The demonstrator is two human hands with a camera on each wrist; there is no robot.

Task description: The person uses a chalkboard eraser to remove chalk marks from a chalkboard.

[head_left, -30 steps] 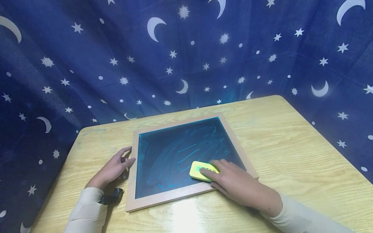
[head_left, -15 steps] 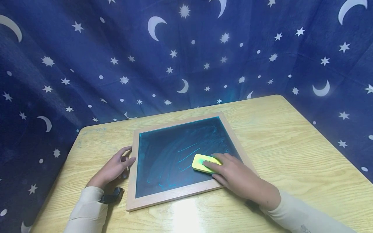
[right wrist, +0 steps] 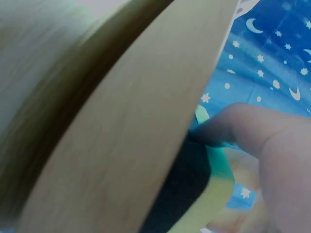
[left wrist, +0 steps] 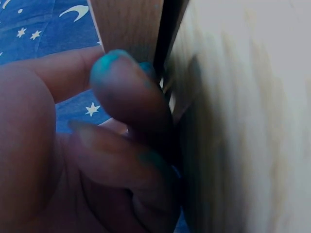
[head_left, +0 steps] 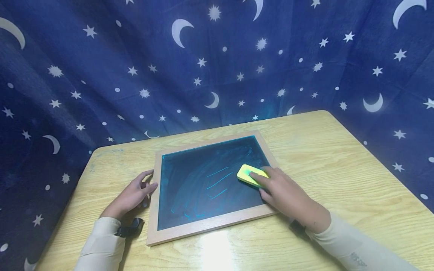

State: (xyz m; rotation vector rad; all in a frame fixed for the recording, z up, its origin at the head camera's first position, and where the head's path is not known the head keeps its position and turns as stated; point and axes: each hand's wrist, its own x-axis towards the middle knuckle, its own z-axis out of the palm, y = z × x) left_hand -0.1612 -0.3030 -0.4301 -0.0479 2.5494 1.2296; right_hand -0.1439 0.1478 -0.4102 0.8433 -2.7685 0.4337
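Note:
A wood-framed chalkboard (head_left: 203,165) lies flat on the table, with several blue-green chalk lines and smears on its dark face. At its left side, my left hand (head_left: 133,194) holds the frame's edge, thumb on the wood and other fingers curled low beside it. Green-blue chalk colours those fingertips (left wrist: 114,73) in the left wrist view. My right hand (head_left: 285,192) grips a yellow chalkboard eraser (head_left: 246,173) over the board's right part, index finger laid along its top. In the right wrist view, the dark underside of the eraser (right wrist: 187,179) shows behind the frame's edge.
The light wooden table (head_left: 325,165) extends around the board. A dark blue curtain (head_left: 217,67) with moons and stars hangs at its back and sides. A black strap (head_left: 130,227) circles the left wrist, and blue chalk marks spot the table's far left corner.
The right hand has moved the eraser up and right across the board, from near the bottom frame toward the right side. A lower chalk line is uncovered. The left hand stays in place.

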